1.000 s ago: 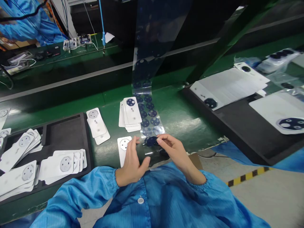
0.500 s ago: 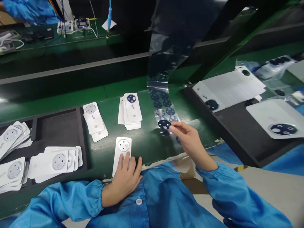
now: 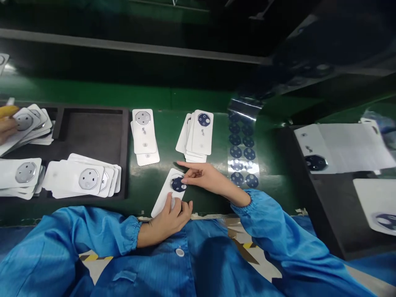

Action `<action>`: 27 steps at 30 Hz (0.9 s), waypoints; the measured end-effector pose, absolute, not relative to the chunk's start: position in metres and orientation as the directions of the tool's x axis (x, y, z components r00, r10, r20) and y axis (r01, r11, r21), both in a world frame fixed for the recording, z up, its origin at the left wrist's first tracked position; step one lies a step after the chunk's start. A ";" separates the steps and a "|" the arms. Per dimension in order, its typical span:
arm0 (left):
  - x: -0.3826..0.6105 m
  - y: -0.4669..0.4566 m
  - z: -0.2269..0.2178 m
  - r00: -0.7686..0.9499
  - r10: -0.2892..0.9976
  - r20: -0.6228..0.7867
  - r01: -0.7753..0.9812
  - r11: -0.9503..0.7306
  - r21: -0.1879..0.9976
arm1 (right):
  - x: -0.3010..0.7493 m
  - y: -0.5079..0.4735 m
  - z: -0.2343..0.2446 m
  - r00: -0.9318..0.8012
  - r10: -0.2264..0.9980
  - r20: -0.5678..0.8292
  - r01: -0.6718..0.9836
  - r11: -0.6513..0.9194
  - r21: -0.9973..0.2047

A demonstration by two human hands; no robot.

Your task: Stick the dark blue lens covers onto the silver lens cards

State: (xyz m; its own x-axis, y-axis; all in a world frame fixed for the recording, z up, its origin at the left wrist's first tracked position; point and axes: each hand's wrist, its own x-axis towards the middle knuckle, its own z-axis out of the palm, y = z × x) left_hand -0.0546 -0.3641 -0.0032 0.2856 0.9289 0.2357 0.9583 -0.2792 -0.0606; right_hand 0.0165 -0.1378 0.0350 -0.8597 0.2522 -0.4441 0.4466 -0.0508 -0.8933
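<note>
A white phone back panel [image 3: 163, 197] with a round camera area lies slanted on the green bench before me. Curled over its lower right part, my left hand [image 3: 173, 216] holds it, and the fingers hide part of the surface. My right hand [image 3: 199, 178] pinches a dark blue round sticker with holes [image 3: 178, 184] between thumb and fingertips, its index finger stretched out to the left. The sticker is over the panel's camera area; whether it touches cannot be made out. Right of my hand, a clear strip [image 3: 243, 159] carries several more such stickers.
Behind the held panel lie a stack with a dark round sticker [image 3: 201, 138] and a pair with a silvery camera area [image 3: 144, 134]. Dark trays [image 3: 93, 131] [image 3: 334, 231] with more panels flank me. Another person's hand [image 3: 6, 128] touches panels at far left.
My right hand has carried the blue sticker left from the strip to the panel. The panel is turned clockwise under my left hand. The view has shifted, and another person's hand appears at left.
</note>
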 end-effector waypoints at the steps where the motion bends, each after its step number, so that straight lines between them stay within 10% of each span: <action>1: -0.055 -0.363 -0.002 0.293 0.925 0.242 0.956 -0.285 -0.070 | 0.014 -0.136 0.035 -0.862 0.245 -0.443 0.448 -0.037 -0.893; 27: -0.060 -0.362 0.000 0.330 0.900 0.284 0.926 -0.249 -0.285 | 0.013 -0.139 0.030 -0.803 0.307 -0.511 0.493 -0.139 -0.859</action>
State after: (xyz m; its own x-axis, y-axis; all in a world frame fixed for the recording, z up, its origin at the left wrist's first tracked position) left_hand -0.0599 -0.3618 0.0000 0.3300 0.9003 0.2840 0.9255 -0.2494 -0.2849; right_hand 0.0130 -0.1392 0.0300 -0.8031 0.3067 -0.5109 0.4934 -0.1386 -0.8587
